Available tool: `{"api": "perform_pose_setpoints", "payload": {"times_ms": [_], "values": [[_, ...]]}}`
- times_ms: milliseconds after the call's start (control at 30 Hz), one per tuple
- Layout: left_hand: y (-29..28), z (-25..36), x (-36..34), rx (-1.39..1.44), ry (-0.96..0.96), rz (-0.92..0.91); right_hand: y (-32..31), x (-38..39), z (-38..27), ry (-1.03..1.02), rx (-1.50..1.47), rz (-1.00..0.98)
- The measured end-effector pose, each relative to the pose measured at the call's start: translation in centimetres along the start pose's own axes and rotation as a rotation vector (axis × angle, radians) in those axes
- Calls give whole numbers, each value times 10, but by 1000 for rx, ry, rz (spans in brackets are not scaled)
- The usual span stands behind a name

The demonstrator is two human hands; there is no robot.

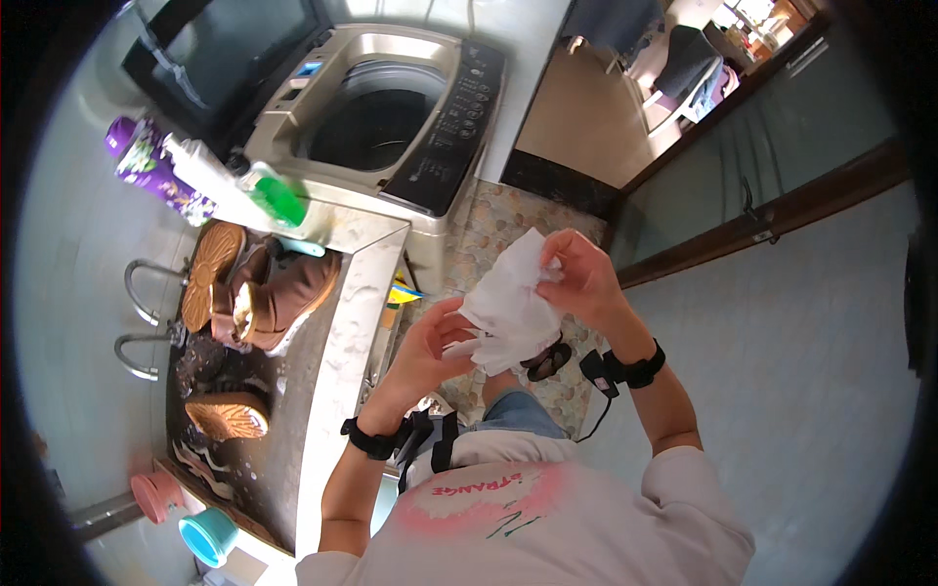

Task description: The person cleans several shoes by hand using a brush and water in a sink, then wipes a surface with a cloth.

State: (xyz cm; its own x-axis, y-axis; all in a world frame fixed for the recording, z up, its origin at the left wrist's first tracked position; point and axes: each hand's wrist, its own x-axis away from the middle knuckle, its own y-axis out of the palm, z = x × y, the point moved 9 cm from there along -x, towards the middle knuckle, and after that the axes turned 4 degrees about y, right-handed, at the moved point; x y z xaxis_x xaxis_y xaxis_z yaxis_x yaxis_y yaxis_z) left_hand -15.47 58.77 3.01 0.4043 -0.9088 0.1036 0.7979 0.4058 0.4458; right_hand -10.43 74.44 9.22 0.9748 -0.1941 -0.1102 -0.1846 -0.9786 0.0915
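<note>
In front of my body I hold a crumpled, thin white sheet, like tissue (510, 305), with both hands. My right hand (583, 280) pinches its upper right edge between thumb and fingers. At the lower left side, the fingers of my left hand (427, 344) are closed on the same sheet, and loose folds hang around them. Wet brown boots (293, 301) lie in the sink to my left, away from both hands. One boot sole (212, 278) faces up near the taps, and another tan sole (228, 417) shows lower down.
A top-loading washing machine (376, 112) stands open ahead. Purple (156, 168) and green (278, 198) bottles sit on the ledge beside it. Two taps (147, 293) curve over the sink. Pink (156, 495) and turquoise (208, 535) cups are at lower left. A door (762, 186) is at right.
</note>
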Motion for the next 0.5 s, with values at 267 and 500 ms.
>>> {"api": "perform_pose_setpoints", "payload": {"times_ms": [267, 500], "values": [[32, -17, -141, -240, 116, 10, -198, 15, 0, -193, 102, 619], [128, -37, -272, -248, -45, -425, -318, 12, -18, -229, -126, 692]]}}
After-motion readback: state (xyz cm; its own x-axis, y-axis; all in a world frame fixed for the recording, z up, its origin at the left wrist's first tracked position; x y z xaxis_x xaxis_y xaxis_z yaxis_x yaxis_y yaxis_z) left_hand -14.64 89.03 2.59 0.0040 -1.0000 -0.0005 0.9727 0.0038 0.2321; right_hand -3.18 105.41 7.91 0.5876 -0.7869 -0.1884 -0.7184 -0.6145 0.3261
